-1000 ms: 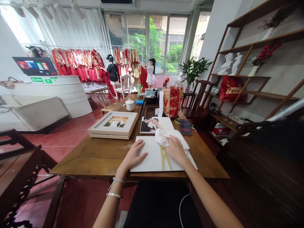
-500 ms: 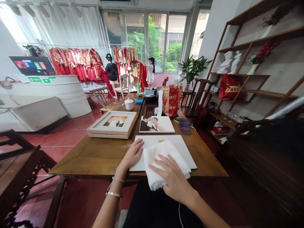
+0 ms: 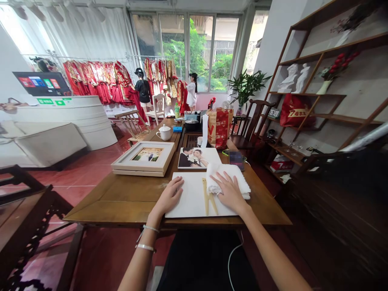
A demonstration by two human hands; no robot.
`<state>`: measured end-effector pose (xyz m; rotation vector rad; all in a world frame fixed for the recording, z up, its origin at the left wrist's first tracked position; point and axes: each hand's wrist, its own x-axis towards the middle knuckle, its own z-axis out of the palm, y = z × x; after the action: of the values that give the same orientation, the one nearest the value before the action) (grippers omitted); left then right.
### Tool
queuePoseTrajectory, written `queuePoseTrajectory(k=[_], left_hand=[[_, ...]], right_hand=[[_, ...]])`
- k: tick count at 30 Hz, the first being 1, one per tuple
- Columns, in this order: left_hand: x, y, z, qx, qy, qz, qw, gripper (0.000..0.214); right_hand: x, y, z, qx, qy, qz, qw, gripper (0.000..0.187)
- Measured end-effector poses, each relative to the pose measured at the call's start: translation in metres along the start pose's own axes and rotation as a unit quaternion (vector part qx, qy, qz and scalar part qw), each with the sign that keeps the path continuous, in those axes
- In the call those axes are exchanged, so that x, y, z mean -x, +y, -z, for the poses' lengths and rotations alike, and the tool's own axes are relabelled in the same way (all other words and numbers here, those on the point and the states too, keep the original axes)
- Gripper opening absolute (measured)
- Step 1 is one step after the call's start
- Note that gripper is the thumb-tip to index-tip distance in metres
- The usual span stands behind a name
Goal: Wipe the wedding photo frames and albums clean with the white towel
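A white rectangular panel [image 3: 190, 202] lies flat at the near edge of the wooden table. On its left side rests my left hand [image 3: 172, 193], fingers stretched out and lying flat. My right hand [image 3: 229, 190] is spread over a folded white towel [image 3: 242, 184], pressing it against the panel's right part. The towel overhangs the panel's far right corner. A thin, pale gold, forked piece [image 3: 207, 202] shows on the panel beside the towel; its two legs spread toward me, and the towel hides part of it.
Beyond the panel lie a couple's photo print [image 3: 197, 158] and a phone [image 3: 236, 159]. Stacked picture frames [image 3: 144, 158] sit at left on the table [image 3: 121, 204]. A lidded white cup [image 3: 164, 132] and a red-brown paper bag [image 3: 218, 129] stand farther back. Two people handle red garments by the windows.
My right hand and the towel have slid away from me and to the right across the panel, uncovering the forked gold piece. My left hand has stayed in place.
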<state>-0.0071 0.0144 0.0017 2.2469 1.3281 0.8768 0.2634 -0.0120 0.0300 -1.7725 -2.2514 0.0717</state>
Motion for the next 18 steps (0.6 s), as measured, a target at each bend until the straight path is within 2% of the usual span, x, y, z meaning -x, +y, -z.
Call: queuePoseTrajectory(k=[7, 10, 13, 18], left_hand=[[-0.002, -0.002, -0.004, 0.001, 0.012, 0.003, 1.000, 0.041], [-0.002, -0.002, -0.004, 0.001, 0.010, 0.001, 1.000, 0.042], [-0.002, -0.004, -0.003, 0.002, 0.005, -0.002, 1.000, 0.042], [-0.002, -0.006, -0.002, 0.004, -0.002, -0.008, 1.000, 0.042]], right_hand=[[0.090, -0.006, 0.005, -0.011, 0.020, 0.103, 0.994, 0.095], [0.107, 0.002, 0.008, -0.019, 0.016, 0.119, 0.993, 0.089], [0.088, 0.013, 0.010, -0.027, 0.000, 0.097, 0.995, 0.079], [0.017, 0.028, 0.012, -0.020, -0.033, 0.035, 0.999, 0.081]])
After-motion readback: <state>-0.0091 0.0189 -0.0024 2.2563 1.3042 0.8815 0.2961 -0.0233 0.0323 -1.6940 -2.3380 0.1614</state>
